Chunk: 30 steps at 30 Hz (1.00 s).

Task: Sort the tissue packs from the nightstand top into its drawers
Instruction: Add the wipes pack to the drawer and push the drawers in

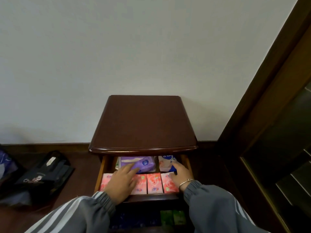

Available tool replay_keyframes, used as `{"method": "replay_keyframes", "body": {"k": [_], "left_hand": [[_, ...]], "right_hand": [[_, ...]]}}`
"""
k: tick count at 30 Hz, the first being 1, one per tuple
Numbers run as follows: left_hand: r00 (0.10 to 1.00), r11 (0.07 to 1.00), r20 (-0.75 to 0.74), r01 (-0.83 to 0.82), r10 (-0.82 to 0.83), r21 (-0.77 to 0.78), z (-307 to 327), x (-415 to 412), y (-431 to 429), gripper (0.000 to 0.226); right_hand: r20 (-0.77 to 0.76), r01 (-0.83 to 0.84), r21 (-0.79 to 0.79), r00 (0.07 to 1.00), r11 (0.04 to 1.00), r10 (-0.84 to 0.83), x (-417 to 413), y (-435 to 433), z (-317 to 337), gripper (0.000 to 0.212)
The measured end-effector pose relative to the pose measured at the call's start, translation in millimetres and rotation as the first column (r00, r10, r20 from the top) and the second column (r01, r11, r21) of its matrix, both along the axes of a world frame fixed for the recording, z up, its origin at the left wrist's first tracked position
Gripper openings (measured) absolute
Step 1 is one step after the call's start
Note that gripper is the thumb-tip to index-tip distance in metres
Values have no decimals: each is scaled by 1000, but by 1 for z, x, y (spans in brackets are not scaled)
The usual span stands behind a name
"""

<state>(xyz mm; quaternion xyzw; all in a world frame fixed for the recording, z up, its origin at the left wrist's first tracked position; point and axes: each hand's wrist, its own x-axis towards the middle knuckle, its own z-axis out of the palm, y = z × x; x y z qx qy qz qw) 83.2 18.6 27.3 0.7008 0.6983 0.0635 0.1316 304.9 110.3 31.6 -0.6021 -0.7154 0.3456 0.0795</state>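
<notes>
Nightstand top (143, 125) bare, sorting seemingly almost done: left hand (122, 180) flat on purple tissue pack (144, 163), right hand (180, 174) loosely touching blue-and-white pack (165, 161) in top drawer (99, 174).

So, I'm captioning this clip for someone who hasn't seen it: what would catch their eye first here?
The open top drawer of the dark nightstand stands out first, with a row of pink tissue packs along its front. Behind that row, the left hand rests on a purple pack, and the right hand touches a white-and-blue pack. Dark bags lie on the floor to the left.
</notes>
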Motion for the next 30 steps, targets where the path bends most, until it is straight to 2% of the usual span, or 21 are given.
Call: {"method": "replay_keyframes", "body": {"k": [4, 7, 12, 15, 16, 18, 21, 24, 27, 30], "left_hand": [[985, 970, -101, 118, -142, -211, 4, 9, 23, 56], [984, 943, -127, 76, -122, -323, 1, -2, 33, 59], [975, 938, -199, 24, -99, -346, -6, -31, 30, 62], [991, 972, -98, 62, -86, -227, 0, -36, 18, 61], [994, 983, -59, 81, -92, -166, 5, -38, 11, 62], [990, 990, -60, 123, -127, -61, 10, -45, -7, 76], [977, 988, -157, 133, -144, -78, 13, -64, -43, 104], [916, 990, -377, 117, -141, -85, 17, -78, -73, 133], [922, 1000, -388, 12, -15, -9, 17, -83, -81, 137], [933, 994, -352, -46, 78, 97, 12, -83, -72, 139]], "right_hand": [[69, -69, 3, 995, 998, 69, 3, -1, 1, 49], [73, -89, 19, 994, 996, 87, 7, -2, 3, 47], [14, -153, 123, 988, 981, 152, 24, -16, 6, 39], [-52, -247, 154, 965, 957, 257, 38, -29, 10, 41], [-46, -302, 152, 949, 941, 312, 44, -32, 12, 48], [74, -415, 122, 909, 901, 409, 58, -33, 13, 75], [329, -490, 64, 833, 869, 446, 79, -26, 13, 105], [456, -460, 103, 810, 882, 369, 87, -21, 10, 121], [531, -416, 231, 811, 879, 245, 88, -16, 8, 136], [530, -339, 393, 843, 855, 91, 79, -9, 11, 147]]}}
